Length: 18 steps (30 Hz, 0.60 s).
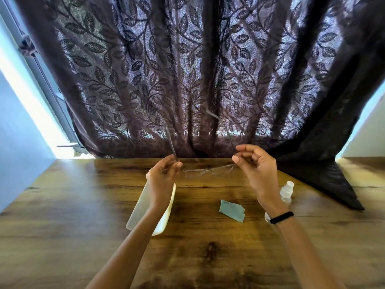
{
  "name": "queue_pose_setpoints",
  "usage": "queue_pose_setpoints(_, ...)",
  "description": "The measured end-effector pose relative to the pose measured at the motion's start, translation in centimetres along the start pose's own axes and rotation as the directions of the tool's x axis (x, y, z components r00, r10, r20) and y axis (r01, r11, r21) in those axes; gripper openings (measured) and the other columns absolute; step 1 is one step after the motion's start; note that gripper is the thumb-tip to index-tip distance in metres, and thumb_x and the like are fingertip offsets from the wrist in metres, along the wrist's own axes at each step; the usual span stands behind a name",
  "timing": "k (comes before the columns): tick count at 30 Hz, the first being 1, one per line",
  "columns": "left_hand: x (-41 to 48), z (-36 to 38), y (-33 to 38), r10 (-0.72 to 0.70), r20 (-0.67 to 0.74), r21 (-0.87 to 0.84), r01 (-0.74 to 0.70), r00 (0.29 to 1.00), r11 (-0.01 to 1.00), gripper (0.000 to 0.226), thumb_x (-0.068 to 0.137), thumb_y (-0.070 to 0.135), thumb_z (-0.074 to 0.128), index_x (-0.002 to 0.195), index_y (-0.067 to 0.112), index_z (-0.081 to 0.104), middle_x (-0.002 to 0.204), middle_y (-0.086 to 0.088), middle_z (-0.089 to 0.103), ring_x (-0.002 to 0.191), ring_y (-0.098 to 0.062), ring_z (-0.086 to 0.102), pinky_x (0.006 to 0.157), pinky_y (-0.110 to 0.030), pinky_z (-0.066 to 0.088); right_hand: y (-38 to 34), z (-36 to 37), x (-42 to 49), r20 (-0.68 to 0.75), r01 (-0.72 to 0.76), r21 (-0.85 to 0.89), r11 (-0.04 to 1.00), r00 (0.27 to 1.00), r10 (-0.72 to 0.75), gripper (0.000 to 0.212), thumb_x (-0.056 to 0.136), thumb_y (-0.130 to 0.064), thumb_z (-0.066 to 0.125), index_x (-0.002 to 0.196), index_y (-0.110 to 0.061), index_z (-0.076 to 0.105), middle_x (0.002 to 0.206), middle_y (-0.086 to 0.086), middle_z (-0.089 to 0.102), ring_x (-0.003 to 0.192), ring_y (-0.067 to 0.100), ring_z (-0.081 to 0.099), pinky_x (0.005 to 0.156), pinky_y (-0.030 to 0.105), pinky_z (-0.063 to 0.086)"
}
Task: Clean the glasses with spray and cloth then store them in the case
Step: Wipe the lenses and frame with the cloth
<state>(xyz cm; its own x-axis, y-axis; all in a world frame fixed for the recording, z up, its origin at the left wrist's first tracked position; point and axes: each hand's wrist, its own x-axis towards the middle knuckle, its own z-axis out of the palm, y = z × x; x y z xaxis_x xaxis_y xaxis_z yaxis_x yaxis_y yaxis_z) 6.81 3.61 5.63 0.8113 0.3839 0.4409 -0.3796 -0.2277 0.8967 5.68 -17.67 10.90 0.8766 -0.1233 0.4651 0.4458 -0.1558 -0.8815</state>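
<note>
One pair of glasses (208, 171), one case (166, 215), one cloth (232, 210) and one spray bottle (285, 191) are in view, with two hands over a wooden surface (62, 205). The glasses are held up above the far middle of the surface, lenses facing down toward it and both temples opened out and pointing up toward the camera. The pale case lies on the surface beneath the left forearm, which hides its middle. The small blue-green cloth lies crumpled on the surface between the two forearms, near the case but apart from it. The clear bottle lies just behind the right wrist, partly covered by it; it seems to be on its side, though the arm hides too much to be sure. A dark leaf-patterned curtain (198, 69) hangs behind the surface. The left hand (163, 174) is pinched closed on the left temple near the hinge; the right hand (253, 163) is pinched closed on the right temple near its hinge. A black band (281, 217) circles the right wrist.
</note>
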Motion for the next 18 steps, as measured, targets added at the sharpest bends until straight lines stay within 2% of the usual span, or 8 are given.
queue_pose_setpoints(2,-0.1,0.2,-0.1,-0.018,-0.043,0.005,0.018,0.999,1.0,0.027,0.079,0.003,0.07,0.106,0.006,0.066,0.082,0.001,0.071,0.074,-0.002,0.068,0.071,-0.023,0.057,-0.4,0.2,0.1,-0.069,0.018,-0.028,0.999,0.997,-0.019,0.026,0.076,-0.005,0.071,0.095,-0.019,0.06,0.078,-0.001,0.069,0.072,0.006,0.063,0.065,0.013,0.05)
queue_pose_setpoints(4,-0.3,0.3,-0.1,-0.002,-0.085,0.027,0.005,0.996,1.0,0.028,0.078,0.005,0.071,0.106,0.007,0.065,0.083,0.003,0.071,0.077,-0.007,0.068,0.072,-0.029,0.057,-0.8,0.5,0.2,-0.08,0.013,-0.055,0.998,0.997,-0.017,0.031,0.074,-0.008,0.074,0.095,-0.021,0.056,0.074,-0.003,0.07,0.069,0.007,0.065,0.062,0.015,0.049)
queue_pose_setpoints(6,-0.4,0.6,0.2,0.081,-0.064,0.08,-0.076,0.995,0.994,0.026,0.078,0.007,0.071,0.103,0.011,0.066,0.085,-0.001,0.071,0.079,-0.014,0.068,0.072,-0.031,0.056,-1.0,0.7,0.2,-0.045,0.011,-0.117,0.993,0.999,-0.017,0.036,0.071,-0.01,0.077,0.096,-0.021,0.052,0.071,-0.007,0.069,0.065,0.004,0.064,0.061,0.013,0.047)
queue_pose_setpoints(9,-0.5,1.4,1.7,0.283,0.062,0.122,-0.289,0.957,0.95,0.024,0.078,0.009,0.071,0.101,0.015,0.068,0.086,0.003,0.069,0.079,-0.007,0.066,0.072,-0.026,0.055,-1.0,1.1,0.0,-0.019,0.027,-0.267,0.963,0.999,-0.033,0.042,0.069,-0.013,0.078,0.094,-0.022,0.046,0.065,-0.014,0.067,0.063,-0.001,0.061,0.063,0.01,0.042)
queue_pose_setpoints(11,-0.6,2.0,2.8,0.487,0.185,0.175,-0.516,0.854,0.839,0.024,0.081,0.007,0.069,0.104,0.01,0.067,0.092,-0.001,0.068,0.086,-0.005,0.063,0.078,-0.019,0.052,-1.0,1.4,-0.3,-0.013,0.026,-0.31,0.95,0.999,-0.032,0.043,0.069,-0.014,0.079,0.093,-0.022,0.044,0.063,-0.016,0.065,0.064,0.001,0.061,0.061,0.011,0.042)
queue_pose_setpoints(13,-0.7,2.7,3.9,0.632,0.317,0.251,-0.705,0.707,0.663,0.025,0.083,0.005,0.065,0.108,0.007,0.066,0.101,-0.006,0.066,0.097,-0.012,0.058,0.082,-0.022,0.05,-1.1,1.6,-0.6,-0.003,0.016,-0.338,0.941,1.0,-0.018,0.045,0.068,-0.015,0.08,0.093,-0.022,0.043,0.062,-0.017,0.064,0.064,0.003,0.062,0.062,0.016,0.046)
queue_pose_setpoints(16,-0.6,3.2,5.3,0.669,0.512,0.295,-0.842,0.538,0.451,0.025,0.086,0.011,0.053,0.107,0.008,0.066,0.105,-0.004,0.066,0.106,-0.02,0.05,0.073,-0.029,0.054,-1.2,2.0,-0.9,0.027,0.041,-0.392,0.919,0.999,-0.033,0.046,0.069,-0.011,0.078,0.094,-0.018,0.041,0.064,-0.013,0.064,0.063,0.002,0.062,0.063,0.021,0.05)
queue_pose_setpoints(18,-0.4,3.0,5.8,0.618,0.612,0.265,-0.865,0.493,0.427,0.029,0.085,0.011,0.048,0.109,0.009,0.066,0.102,-0.003,0.068,0.106,-0.02,0.051,0.066,-0.033,0.056,-1.3,2.1,-1.1,0.038,0.058,-0.414,0.908,0.998,-0.046,0.043,0.071,-0.006,0.075,0.096,-0.015,0.04,0.067,-0.006,0.066,0.064,0.008,0.063,0.064,0.027,0.051)
